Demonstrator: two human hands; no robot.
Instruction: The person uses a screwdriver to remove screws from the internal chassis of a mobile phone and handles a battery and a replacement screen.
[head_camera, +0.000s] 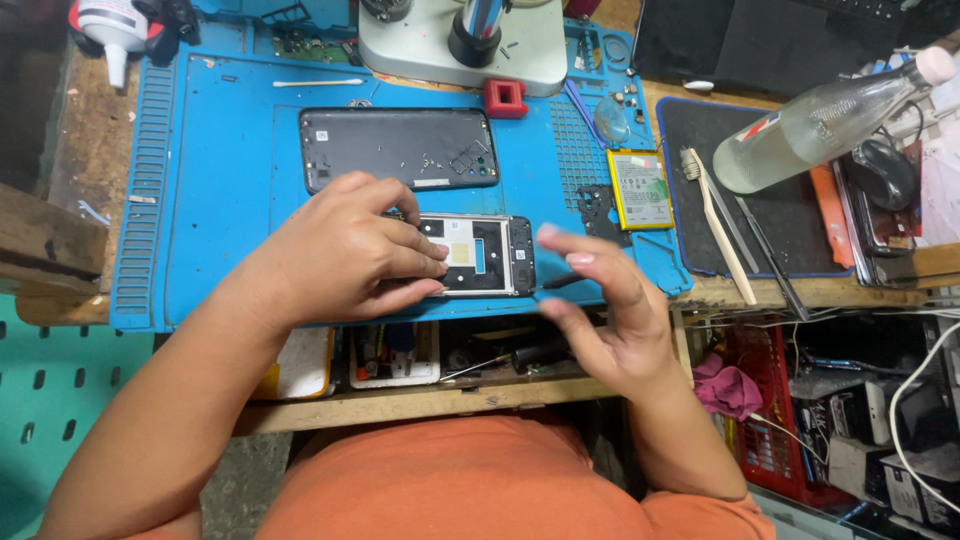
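1. Two bare hands are working over a blue repair mat that is lying on a worn wooden bench.
2. We are pressing our left hand down on the left end of an opened phone frame, fingers curled and spread narrowly over its edge, holding it flat against the mat.
3. The phone frame is sitting near the front edge of the mat, at the middle, with its white and black inner parts facing up.
4. We are holding our right hand just right of the frame, fingers loosely bent and fairly wide; a thin dark tool is showing between thumb and fingers, its tip touching the frame's right end, though we cannot tell how firmly we are gripping it.
5. A dark phone back cover is lying just beyond the frame, inner side up.
6. Farther right, a flat battery is resting at the mat's right edge.
7. A toothbrush and a clear bottle are lying on a black pad to the right.
8. A microscope base is standing at the far edge, with a small red block just near it.
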